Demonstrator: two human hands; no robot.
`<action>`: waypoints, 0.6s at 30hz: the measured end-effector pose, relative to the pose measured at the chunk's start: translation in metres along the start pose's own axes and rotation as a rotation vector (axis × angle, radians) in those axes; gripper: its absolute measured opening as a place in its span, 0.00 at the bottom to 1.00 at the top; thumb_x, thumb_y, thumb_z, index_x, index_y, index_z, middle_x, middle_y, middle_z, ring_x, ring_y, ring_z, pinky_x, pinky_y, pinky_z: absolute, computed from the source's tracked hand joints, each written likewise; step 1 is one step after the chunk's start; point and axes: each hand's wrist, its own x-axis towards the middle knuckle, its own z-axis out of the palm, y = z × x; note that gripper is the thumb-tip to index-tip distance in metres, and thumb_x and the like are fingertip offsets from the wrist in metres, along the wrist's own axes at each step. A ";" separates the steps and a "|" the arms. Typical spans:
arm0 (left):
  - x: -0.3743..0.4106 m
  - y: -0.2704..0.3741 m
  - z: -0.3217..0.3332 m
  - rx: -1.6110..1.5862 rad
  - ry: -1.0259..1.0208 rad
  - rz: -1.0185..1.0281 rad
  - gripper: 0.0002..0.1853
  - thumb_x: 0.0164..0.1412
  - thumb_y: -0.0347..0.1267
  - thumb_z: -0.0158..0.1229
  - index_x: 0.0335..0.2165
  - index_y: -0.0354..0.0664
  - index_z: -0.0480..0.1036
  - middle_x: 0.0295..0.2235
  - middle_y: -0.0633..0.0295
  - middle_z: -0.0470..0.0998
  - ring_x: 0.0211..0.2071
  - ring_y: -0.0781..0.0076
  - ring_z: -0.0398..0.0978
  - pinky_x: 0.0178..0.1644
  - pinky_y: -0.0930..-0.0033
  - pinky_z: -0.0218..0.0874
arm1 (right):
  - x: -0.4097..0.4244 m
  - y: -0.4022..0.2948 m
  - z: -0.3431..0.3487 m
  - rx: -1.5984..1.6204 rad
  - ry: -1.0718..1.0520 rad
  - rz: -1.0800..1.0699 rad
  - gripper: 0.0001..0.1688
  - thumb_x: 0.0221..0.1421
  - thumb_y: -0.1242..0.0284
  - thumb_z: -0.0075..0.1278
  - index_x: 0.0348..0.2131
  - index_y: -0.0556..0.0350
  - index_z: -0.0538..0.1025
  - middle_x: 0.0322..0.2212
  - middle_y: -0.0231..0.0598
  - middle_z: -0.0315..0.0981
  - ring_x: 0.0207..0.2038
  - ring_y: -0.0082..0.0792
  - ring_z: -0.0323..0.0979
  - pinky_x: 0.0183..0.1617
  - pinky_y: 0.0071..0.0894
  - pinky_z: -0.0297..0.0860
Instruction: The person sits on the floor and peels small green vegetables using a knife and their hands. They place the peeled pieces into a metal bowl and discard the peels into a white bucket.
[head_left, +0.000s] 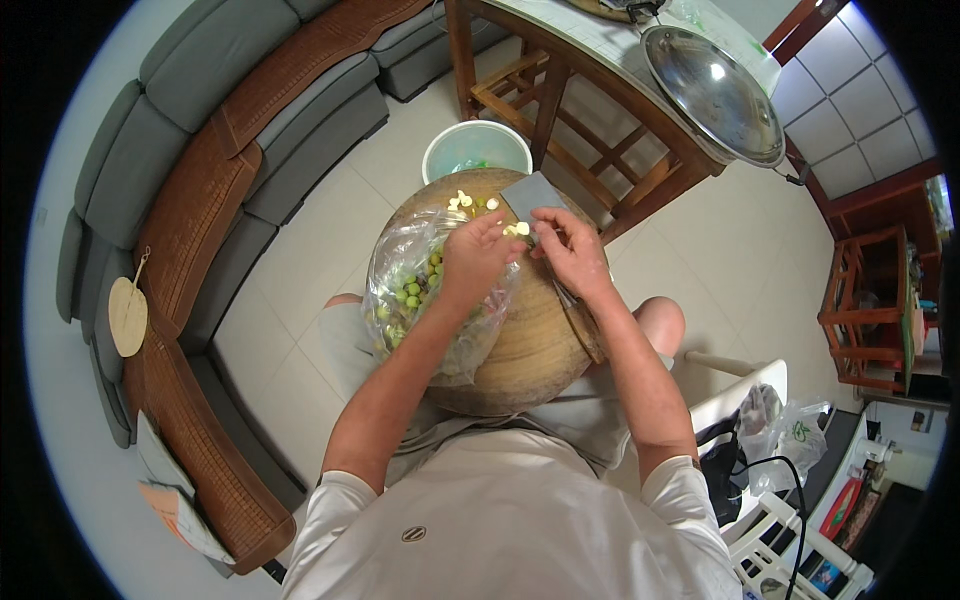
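A thick round wooden chopping board (536, 352) is in front of my lap. On its left side lies a clear plastic bag (450, 360) with many small round green fruits (409, 291) in it. My left hand (480, 251) is over the bag's right edge, its fingertips beside pale cut pieces (517, 229). Across from it, my right hand (574, 251) has thumb and fingers bent inward near a small dark-green bit. Whether either hand grips anything is unclear. A cleaver (536, 195) rests under my right hand, its wooden handle (583, 330) towards me.
More pale pieces (460, 200) lie at the board's far side. Behind it stands a light-green plastic basin (477, 146). A wooden-framed table (585, 45) carries a large metal wok (712, 94). A grey sofa (315, 142) curves along the left, and a white chair (750, 390) holds bags at right.
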 end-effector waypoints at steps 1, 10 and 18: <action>-0.002 0.001 0.001 -0.004 -0.029 -0.002 0.27 0.61 0.18 0.52 0.58 0.26 0.60 0.40 0.50 0.79 0.36 0.72 0.81 0.39 0.78 0.73 | 0.001 0.002 0.000 0.055 -0.031 -0.011 0.12 0.56 0.77 0.52 0.40 0.63 0.78 0.24 0.37 0.76 0.28 0.22 0.75 0.33 0.26 0.71; -0.011 0.003 0.008 0.119 -0.029 0.124 0.29 0.62 0.19 0.50 0.61 0.28 0.56 0.38 0.52 0.81 0.29 0.76 0.79 0.32 0.77 0.72 | 0.001 0.018 0.000 -0.020 -0.135 -0.110 0.11 0.54 0.79 0.52 0.39 0.63 0.79 0.25 0.34 0.74 0.23 0.17 0.65 0.28 0.21 0.63; -0.015 0.005 0.015 0.251 -0.004 0.071 0.29 0.65 0.24 0.50 0.64 0.40 0.57 0.41 0.53 0.81 0.24 0.78 0.78 0.26 0.79 0.69 | -0.010 0.000 -0.002 -0.104 -0.100 -0.112 0.11 0.52 0.80 0.53 0.38 0.63 0.79 0.25 0.34 0.73 0.23 0.19 0.66 0.28 0.23 0.65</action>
